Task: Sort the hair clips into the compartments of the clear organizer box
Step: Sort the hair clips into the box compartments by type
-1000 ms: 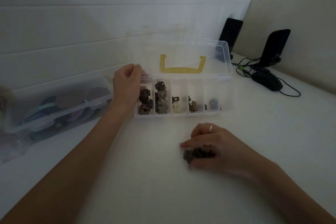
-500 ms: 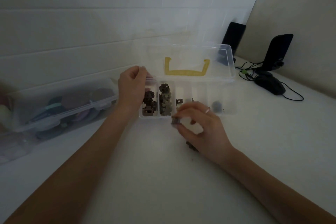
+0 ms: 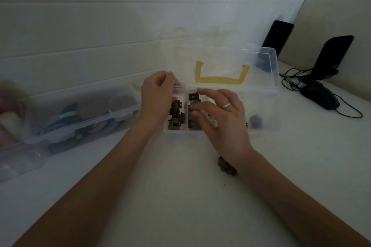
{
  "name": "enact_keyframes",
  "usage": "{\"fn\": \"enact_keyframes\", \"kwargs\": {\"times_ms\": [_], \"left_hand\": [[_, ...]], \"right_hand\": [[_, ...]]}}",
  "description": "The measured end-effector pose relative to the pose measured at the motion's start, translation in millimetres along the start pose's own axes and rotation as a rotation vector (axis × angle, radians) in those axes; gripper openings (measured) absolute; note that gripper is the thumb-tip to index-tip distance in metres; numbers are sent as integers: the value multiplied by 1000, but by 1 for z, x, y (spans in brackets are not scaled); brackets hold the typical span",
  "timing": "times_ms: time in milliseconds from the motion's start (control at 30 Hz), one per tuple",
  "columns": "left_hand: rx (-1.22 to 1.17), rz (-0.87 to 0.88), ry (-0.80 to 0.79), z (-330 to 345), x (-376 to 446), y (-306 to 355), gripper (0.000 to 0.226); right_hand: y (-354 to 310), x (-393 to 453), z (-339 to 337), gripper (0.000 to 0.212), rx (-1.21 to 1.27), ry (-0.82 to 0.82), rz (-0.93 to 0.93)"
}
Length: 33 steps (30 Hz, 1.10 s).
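Note:
The clear organizer box [image 3: 263, 126] lies open on the white table, its lid with a yellow handle [image 3: 220, 80] tipped back. Dark brown hair clips [image 3: 175, 118] fill the leftmost compartment. More clips [image 3: 193, 96] lie in the second one. My left hand [image 3: 158, 98] pinches the box's rear left corner. My right hand [image 3: 218, 118] hovers over the second and third compartments with fingers stretched out, thumb and forefinger apart, and I see no clip between them. A small heap of loose clips [image 3: 226, 166] lies on the table by my right wrist.
A long clear lidded container [image 3: 80, 114] with round items lies to the left along the wall. At the right stand a black mouse [image 3: 319, 96] with its cable and two dark upright devices [image 3: 333, 56]. A tiled wall runs close behind the box.
My right hand lifted a clip from the loose heap, carried it to the box and now spreads its fingers over the second compartment. My left hand stayed on the box corner.

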<state>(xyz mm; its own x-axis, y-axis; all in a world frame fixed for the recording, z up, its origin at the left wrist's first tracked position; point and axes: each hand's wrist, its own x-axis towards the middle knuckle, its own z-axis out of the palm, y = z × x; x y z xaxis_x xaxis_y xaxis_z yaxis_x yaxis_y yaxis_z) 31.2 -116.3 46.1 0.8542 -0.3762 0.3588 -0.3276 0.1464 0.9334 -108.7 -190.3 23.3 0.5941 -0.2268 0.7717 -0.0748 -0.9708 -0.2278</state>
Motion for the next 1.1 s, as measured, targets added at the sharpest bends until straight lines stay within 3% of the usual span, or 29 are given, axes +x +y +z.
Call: {"fn": "enact_keyframes", "kwargs": {"times_ms": [200,333,567,700,833,1100], "left_hand": [[-18,-42,-7,0,2,-1,36],[-39,-75,-23,-1,4,-3,38],[-24,-75,-32,-2,2,-1,35],[-24,-55,-21,-2,1,0,37],[-45,-54,-29,-2,0,0,37],[-35,-49,-22,-2,1,0,40]], "right_hand": [[5,-3,-29,27,105,-65,-44],[9,-10,-64,27,-92,-121,-143],[11,-31,-80,48,-134,-560,-61],[3,-32,-75,42,-158,-608,-87],[-2,-34,-69,22,-96,-728,20],[1,-31,-63,16,289,-600,192]]}}
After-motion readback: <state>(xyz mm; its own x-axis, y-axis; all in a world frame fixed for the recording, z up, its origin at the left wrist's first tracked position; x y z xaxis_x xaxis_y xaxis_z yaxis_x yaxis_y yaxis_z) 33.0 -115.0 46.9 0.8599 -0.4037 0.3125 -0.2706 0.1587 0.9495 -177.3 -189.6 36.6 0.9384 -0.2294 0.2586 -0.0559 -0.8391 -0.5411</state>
